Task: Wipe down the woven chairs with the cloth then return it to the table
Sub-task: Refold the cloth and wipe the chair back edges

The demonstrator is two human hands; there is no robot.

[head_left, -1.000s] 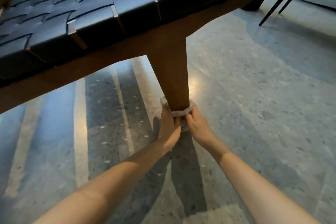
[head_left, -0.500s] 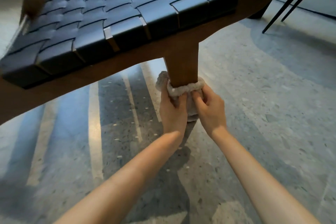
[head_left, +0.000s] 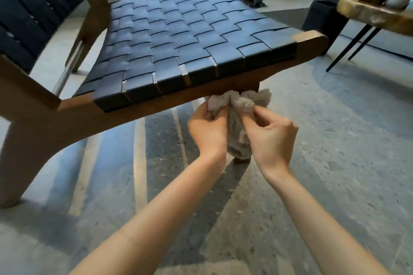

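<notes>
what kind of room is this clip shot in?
Probably a lounge or living room: a low woven chair, a speckled stone floor, and a slab-topped side table on thin black legs.

Person, two entries, seen from above.
1. left hand (head_left: 207,127): bare, slim fingers; left forearm (head_left: 156,219) bare from the wrist to the frame's lower edge.
2. right hand (head_left: 271,134): bare, knuckles showing; right forearm (head_left: 312,214) likewise bare throughout.
</notes>
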